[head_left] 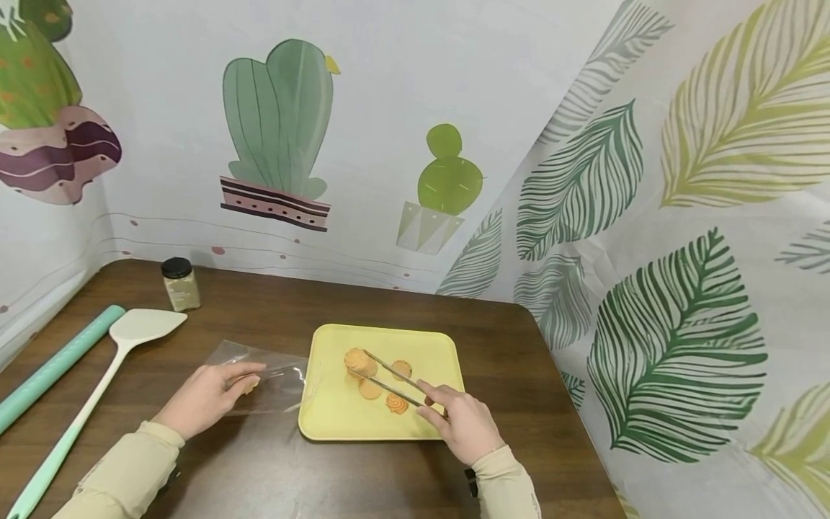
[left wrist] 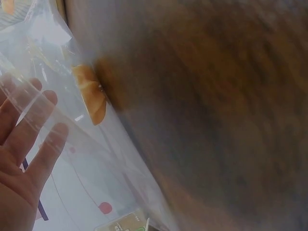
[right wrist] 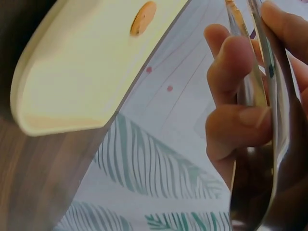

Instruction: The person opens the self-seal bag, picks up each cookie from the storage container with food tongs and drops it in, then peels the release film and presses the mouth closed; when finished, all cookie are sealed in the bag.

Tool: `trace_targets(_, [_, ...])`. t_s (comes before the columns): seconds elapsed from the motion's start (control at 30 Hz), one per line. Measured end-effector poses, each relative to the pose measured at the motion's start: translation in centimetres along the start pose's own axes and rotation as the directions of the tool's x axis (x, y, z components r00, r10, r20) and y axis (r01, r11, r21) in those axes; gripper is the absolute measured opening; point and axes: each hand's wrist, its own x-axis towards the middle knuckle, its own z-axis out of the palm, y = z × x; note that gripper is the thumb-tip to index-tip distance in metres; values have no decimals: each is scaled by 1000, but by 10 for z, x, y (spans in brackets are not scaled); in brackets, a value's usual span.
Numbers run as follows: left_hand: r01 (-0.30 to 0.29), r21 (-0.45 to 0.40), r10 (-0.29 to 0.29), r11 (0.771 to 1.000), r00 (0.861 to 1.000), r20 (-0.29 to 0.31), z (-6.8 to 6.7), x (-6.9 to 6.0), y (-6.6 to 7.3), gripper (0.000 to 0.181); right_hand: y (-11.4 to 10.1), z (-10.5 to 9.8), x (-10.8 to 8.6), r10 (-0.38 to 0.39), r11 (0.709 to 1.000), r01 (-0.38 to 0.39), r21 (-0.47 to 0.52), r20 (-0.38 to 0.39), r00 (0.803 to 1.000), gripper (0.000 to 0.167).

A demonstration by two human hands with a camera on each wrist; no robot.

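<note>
At the four o'clock corner of the yellow tray (head_left: 421,342), the person's right hand (head_left: 464,425) is clamped on metal tongs (right wrist: 288,192), their tips either side of a swirled cookie (head_left: 356,358) left of the tray's middle, toward ten o'clock; looser cookies (head_left: 397,404) lie at four from it. Over at the tray's nine o'clock, the left hand (head_left: 209,396), fingers apart, touches a clear plastic bag (head_left: 280,378).

Black-lidded jar (head_left: 183,288) | spatula (head_left: 140,327) beside green rod (head_left: 60,366) | cactus-print wall (head_left: 376,108) | brown table (head_left: 519,360)
</note>
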Motion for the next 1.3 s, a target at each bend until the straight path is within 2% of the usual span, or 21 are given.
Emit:
trace_targets(0.17, [3,5,-3,1000,1000,-1,-1,0,2,26,-10,6,4,-58,998,58,25,-6,998,40])
trace_targets(0.37, [7,11,-7,1000,1000,-7,-1,0,2,26,-19,11,9,-140,990,140,2,-17,990,41])
trace_targets(0.57, [5,17,-4,1000,1000,-18,0,-1,1,26,-26,16,13,-152,988,153,-16,10,988,40])
trace_targets(0.83, [9,25,-9,1000,1000,-16,-1,-2,2,26,-35,23,18,-188,982,188,-33,7,982,41])
trace_targets(1.3, [5,36,-4,999,1000,-29,-2,-3,4,24,-46,34,35,-194,980,198,-30,87,977,40])
